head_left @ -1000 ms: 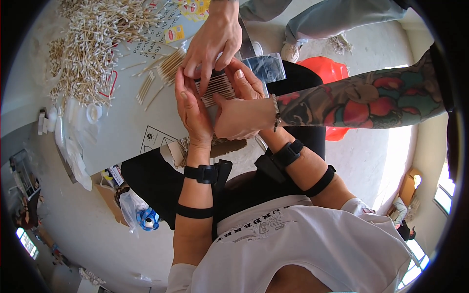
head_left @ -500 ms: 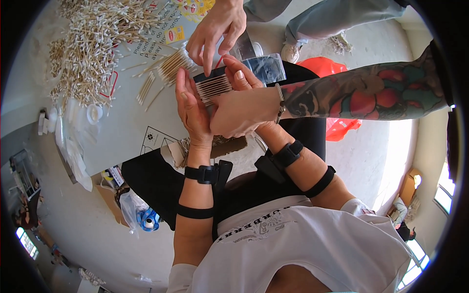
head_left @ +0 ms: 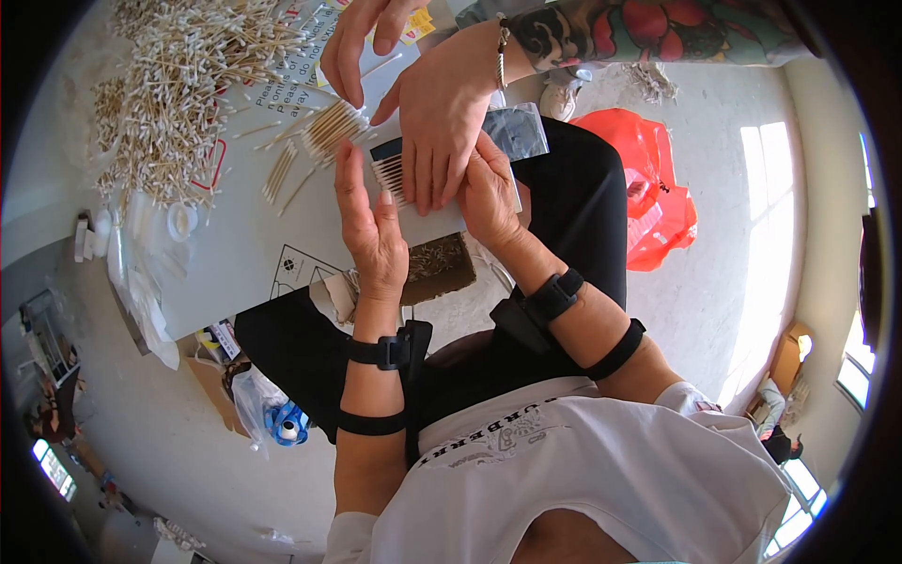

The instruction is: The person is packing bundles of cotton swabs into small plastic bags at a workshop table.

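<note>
Table (head_left: pixel 235 263) fills the upper left of the frame, bearing a loose swab pile (head_left: pixel 178 94). Below the hands sits a cardboard box (head_left: pixel 455 284). Near upper centre, a co-worker's hand (head_left: pixel 446 122) lies flat over the swab row (head_left: pixel 390 177), beside a dark card (head_left: pixel 383 150). The right hand (head_left: pixel 490 202) curls at the row's right; its grip is hidden, so I cannot tell. The left hand (head_left: pixel 374 240) stands wide, thumb just beside the row's left end. Steady, even side pressure would likely keep the sticks parallel; squeezing harder might buckle the row.
</note>
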Available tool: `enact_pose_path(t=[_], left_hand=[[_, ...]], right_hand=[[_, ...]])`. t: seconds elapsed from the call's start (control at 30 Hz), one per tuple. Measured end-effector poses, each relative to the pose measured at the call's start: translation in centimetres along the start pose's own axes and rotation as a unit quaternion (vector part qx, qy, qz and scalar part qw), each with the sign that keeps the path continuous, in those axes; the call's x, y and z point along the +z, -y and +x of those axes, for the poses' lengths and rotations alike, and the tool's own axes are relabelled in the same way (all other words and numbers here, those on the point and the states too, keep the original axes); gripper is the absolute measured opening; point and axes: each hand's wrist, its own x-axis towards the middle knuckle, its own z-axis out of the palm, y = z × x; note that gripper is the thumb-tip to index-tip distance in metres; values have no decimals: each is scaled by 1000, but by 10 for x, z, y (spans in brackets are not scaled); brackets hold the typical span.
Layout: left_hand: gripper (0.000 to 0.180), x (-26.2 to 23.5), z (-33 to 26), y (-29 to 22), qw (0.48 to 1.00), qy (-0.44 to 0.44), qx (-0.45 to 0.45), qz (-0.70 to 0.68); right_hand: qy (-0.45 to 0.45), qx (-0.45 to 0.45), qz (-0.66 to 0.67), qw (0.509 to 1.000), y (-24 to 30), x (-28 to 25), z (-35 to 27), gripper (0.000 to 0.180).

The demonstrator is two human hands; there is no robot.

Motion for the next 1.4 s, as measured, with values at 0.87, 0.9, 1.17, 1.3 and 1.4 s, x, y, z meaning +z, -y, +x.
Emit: enact_pose_path(t=[0.87,0.9,1.17,1.3,1.4], left_hand=[[82,-12,7,-2,847,208,82,483],[80,-11,6,-2,845,207,78,486],[80,-7,5,-3,844,194,90,491],[81,-1,1,-5,848,190,83,487],[82,1,2,-2,846,186,81,494]], right_hand=[[-36,30,117,992,9,6,5,24],[-32,24,114,993,9,6,5,24],[17,-20,133,991,8,7,5,38],[27,-22,103,994,11,7,4,44],[30,-13,60,998,16,4,6,40]])
